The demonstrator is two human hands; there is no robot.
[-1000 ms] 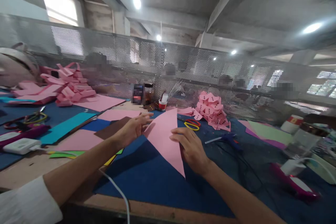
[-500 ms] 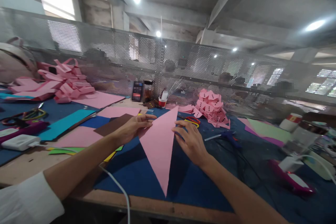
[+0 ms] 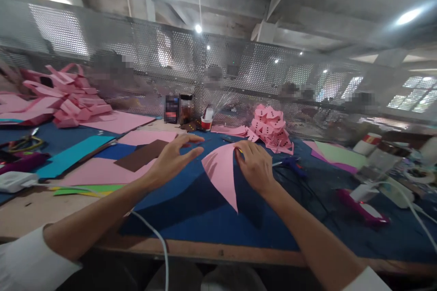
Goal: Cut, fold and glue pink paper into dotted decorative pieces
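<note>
A pink paper sheet [image 3: 222,172], folded to a long triangle, bends upward over the dark blue felt [image 3: 205,218] in the middle of the bench. My right hand [image 3: 256,167] grips its upper right edge with curled fingers and curls the top over. My left hand [image 3: 172,160] hovers just left of the sheet with fingers spread, touching nothing; a gap shows between it and the paper.
Pink, brown and teal sheets [image 3: 102,163] lie to the left, with a heap of pink strips [image 3: 68,97] behind. A pile of punched pink pieces [image 3: 271,129], jars [image 3: 179,109] and a perforated metal screen [image 3: 239,77] stand at the back. A glue gun [image 3: 358,202] and cables lie at right.
My left hand has let go of the pink sheet and opened. My right hand has moved up to the top of the sheet and bent it over, so the triangle looks shorter.
</note>
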